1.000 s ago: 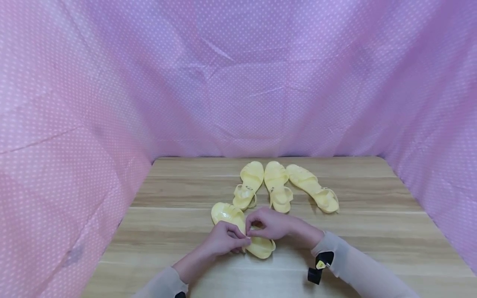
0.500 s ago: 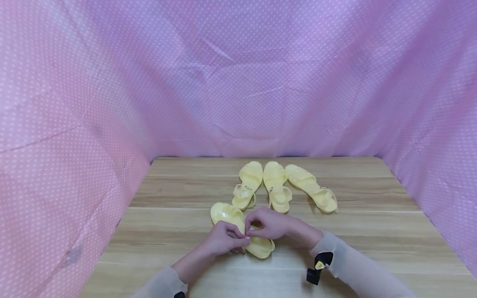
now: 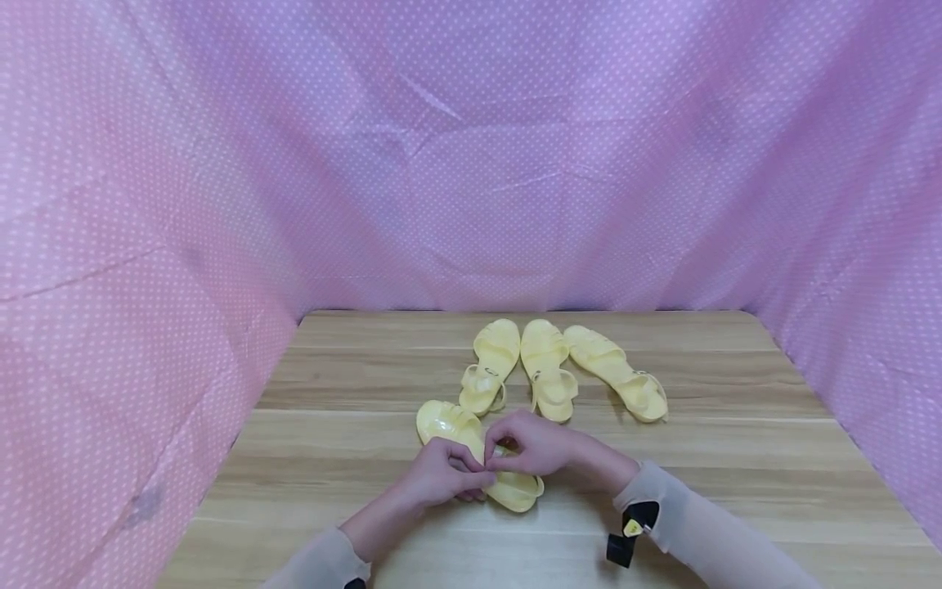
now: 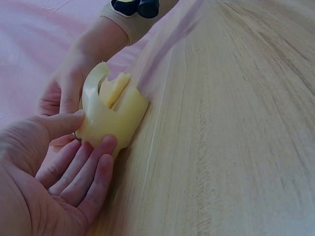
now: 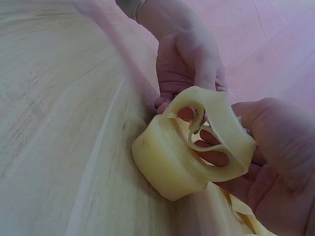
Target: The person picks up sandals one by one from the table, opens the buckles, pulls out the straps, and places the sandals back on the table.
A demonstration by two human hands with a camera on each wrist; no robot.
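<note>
A pale yellow jelly sandal (image 3: 447, 419) lies on the table near me, toe to the far left. My left hand (image 3: 440, 474) pinches its strap near the buckle from the left side; the other fingers extend along the heel part in the left wrist view. From the right, my right hand (image 3: 531, 443) pinches the strap end with thumb and forefinger. Both hands' fingertips nearly meet over the ankle strap (image 5: 227, 130). A small metal buckle (image 5: 197, 123) shows inside the strap loop in the right wrist view. The fingertips partly hide the fastening.
Behind the hands lie three more yellow sandals: a left one (image 3: 497, 348), a middle one (image 3: 545, 348) and a right one (image 3: 599, 353) angled outward. The wooden table (image 3: 353, 376) is enclosed by pink dotted cloth (image 3: 486, 204).
Both hands stay at the same sandal, with only slight finger movement at the strap. The other sandals have not moved.
</note>
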